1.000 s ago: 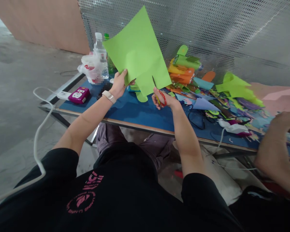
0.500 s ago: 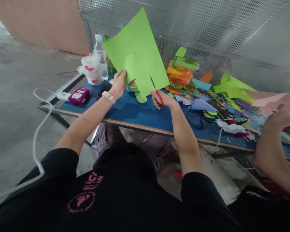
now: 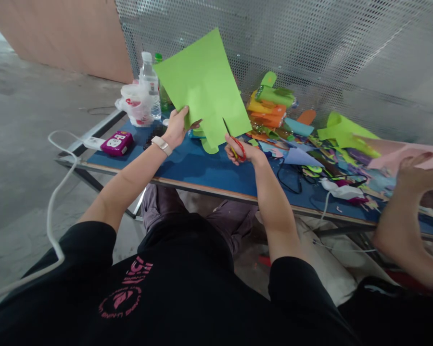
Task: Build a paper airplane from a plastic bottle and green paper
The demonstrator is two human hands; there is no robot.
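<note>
The upper corner of the green sheet (image 3: 202, 77) has dipped lower since the earlier frame, and the pink paper (image 3: 389, 153) by a co-worker's arm (image 3: 400, 226) has sunk a little. A mesh panel (image 3: 310, 43) rises beyond both hands. Below them is a blue table (image 3: 205, 175), its front edge running between the hands and the person's lap. The green sheet is held up over the table, slanting away, between and above the hands. The left hand (image 3: 176, 129) is closed on its lower left part, thumb in front. The right hand (image 3: 240, 150) is curled around the red handles of the scissors (image 3: 227, 128), at the sheet's lower edge. One dark blade shows against the paper; how wide the blades stand cannot be told.

A neat cut wants the left hand holding the sheet taut, its fingertips away from the blades, and the sheet turned into steady scissors. Beyond the left hand stands a clear bottle (image 3: 150, 89); to the right of the scissors, colored scraps (image 3: 306, 156) and a black cord (image 3: 290, 190) crowd the elbow side, so toward the lap seems the easier room.
</note>
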